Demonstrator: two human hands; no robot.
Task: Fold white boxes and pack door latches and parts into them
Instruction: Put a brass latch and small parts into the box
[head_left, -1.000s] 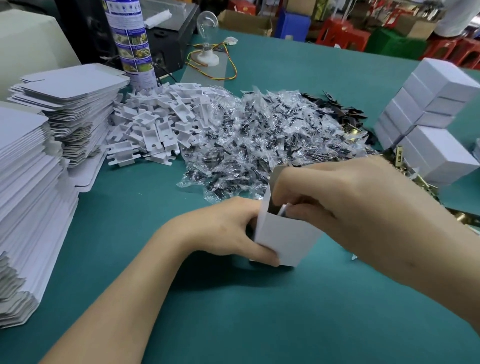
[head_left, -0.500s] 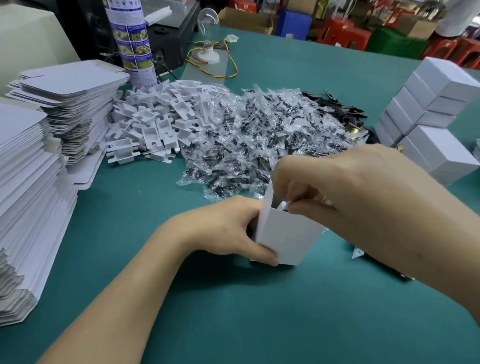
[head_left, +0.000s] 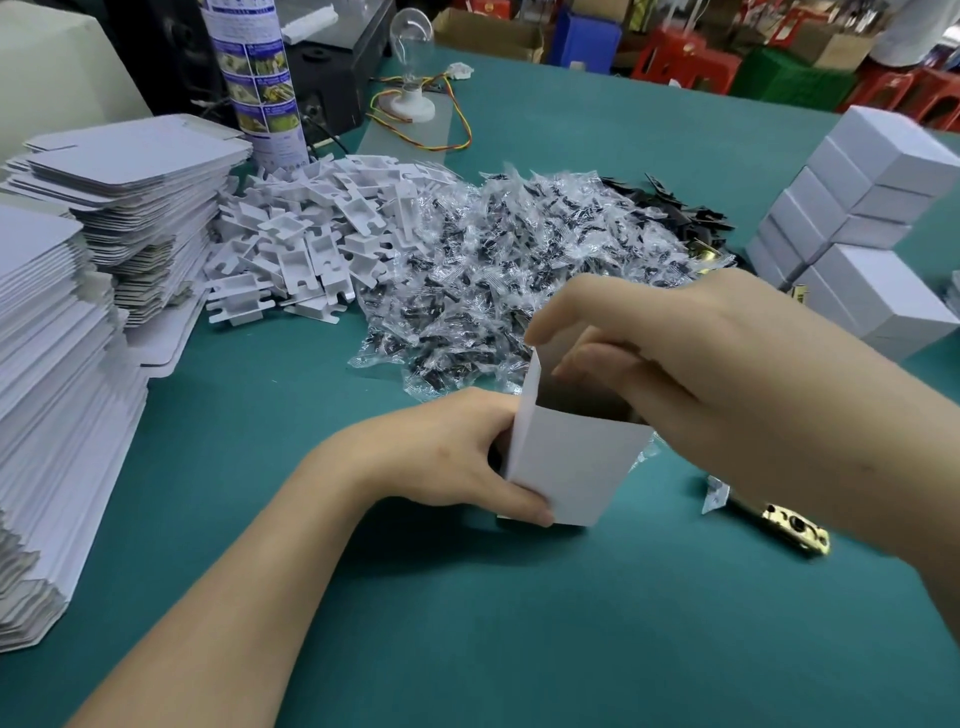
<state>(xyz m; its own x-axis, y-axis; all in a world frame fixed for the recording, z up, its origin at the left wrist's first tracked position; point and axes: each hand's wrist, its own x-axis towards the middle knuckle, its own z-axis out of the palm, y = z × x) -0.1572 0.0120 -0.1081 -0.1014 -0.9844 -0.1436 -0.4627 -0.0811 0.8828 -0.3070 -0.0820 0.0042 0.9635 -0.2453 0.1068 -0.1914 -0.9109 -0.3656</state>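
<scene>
Head view: left hand (head_left: 457, 457) grips open white box (head_left: 576, 467), centre; right hand (head_left: 675, 364) curled at its mouth, hold unclear. Closed boxes (head_left: 883, 156) stacked 2 o'clock; latch (head_left: 795, 530) at 4 o'clock unpacked, lid not shut yet.

A green table (head_left: 571, 649) carries everything. On the left are two stacks of flat blanks (head_left: 47, 389), the far stack (head_left: 140, 208) lower. Right of them lies a heap of white plastic parts (head_left: 311, 244), touching a heap of clear bags (head_left: 509, 275), with black parts (head_left: 675, 208) beyond. Closed boxes (head_left: 872, 208) are stacked far right. An open box (head_left: 571, 473) stands near the middle, and a brass latch (head_left: 795, 530) lies to its right. A can (head_left: 260, 78) and a bulb (head_left: 410, 67) stand at the far side.
</scene>
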